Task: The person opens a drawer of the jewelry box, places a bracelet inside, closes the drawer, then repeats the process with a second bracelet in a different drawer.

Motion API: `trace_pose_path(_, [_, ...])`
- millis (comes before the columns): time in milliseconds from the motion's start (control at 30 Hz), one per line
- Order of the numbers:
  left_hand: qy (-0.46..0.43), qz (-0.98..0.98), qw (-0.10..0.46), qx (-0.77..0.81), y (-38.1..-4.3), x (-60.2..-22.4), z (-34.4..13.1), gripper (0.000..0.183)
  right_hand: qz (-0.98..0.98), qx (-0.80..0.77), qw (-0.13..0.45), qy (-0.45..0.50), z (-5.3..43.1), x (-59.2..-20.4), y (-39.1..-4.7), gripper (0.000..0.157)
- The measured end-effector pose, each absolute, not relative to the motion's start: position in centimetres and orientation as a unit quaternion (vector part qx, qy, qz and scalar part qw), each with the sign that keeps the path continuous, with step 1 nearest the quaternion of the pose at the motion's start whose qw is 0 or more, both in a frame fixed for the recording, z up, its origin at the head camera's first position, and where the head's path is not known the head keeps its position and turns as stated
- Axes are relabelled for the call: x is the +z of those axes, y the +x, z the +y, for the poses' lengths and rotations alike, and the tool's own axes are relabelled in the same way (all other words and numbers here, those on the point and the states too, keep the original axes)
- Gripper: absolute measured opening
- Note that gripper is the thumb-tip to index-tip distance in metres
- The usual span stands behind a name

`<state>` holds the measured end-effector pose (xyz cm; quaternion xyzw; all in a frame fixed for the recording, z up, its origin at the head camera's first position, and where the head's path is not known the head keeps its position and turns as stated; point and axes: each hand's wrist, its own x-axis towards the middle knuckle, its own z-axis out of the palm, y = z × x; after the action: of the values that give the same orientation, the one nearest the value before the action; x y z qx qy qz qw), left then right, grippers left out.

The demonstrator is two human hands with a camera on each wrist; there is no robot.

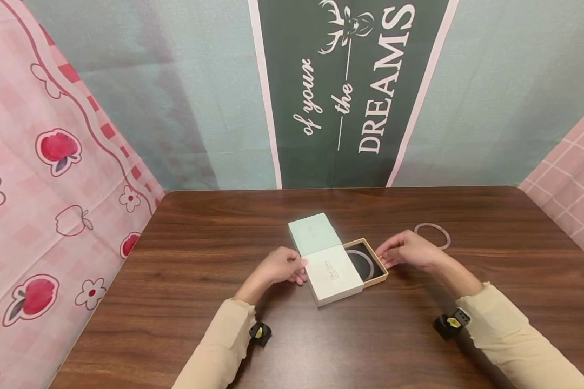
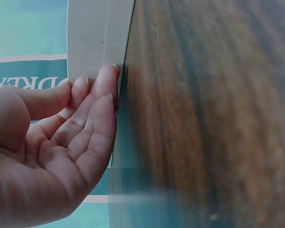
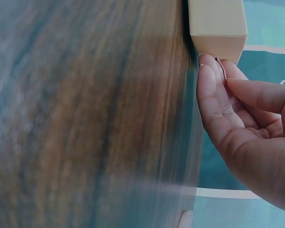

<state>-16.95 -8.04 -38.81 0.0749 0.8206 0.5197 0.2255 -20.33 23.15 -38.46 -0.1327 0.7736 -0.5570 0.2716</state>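
A white sleeve box [image 1: 332, 274] with small lettering lies on the table, its drawer [image 1: 380, 276] partly out on the right. Inside the drawer's dark lining sits a pale lilac bangle [image 1: 368, 261], partly hidden by the sleeve. My left hand [image 1: 283, 266] rests its fingertips against the sleeve's left end wall, thumb close to the index finger. With thumb and fingers, my right hand [image 1: 411, 249] pinches a thin pull strap [image 3: 222, 68] at the drawer's outer end. Along the sleeve's far edge lies a pale green box [image 1: 314, 233].
A second pale bangle [image 1: 433, 225] lies on the brown wood table [image 1: 214, 227], just beyond my right hand. A blue-green cloth with a dark printed panel [image 1: 321, 162] hangs behind the table. Pink patterned cloth [image 1: 78, 227] covers the left side, and pink checked cloth the right.
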Motion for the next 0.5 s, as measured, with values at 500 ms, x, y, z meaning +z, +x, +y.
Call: trace_pose_path(500, [0.077,0.822,0.224,0.518,-16.81,-38.64,-8.11,0.025,0.773,-0.557,0.274,-0.133,22.86,-38.34,-20.14,0.020])
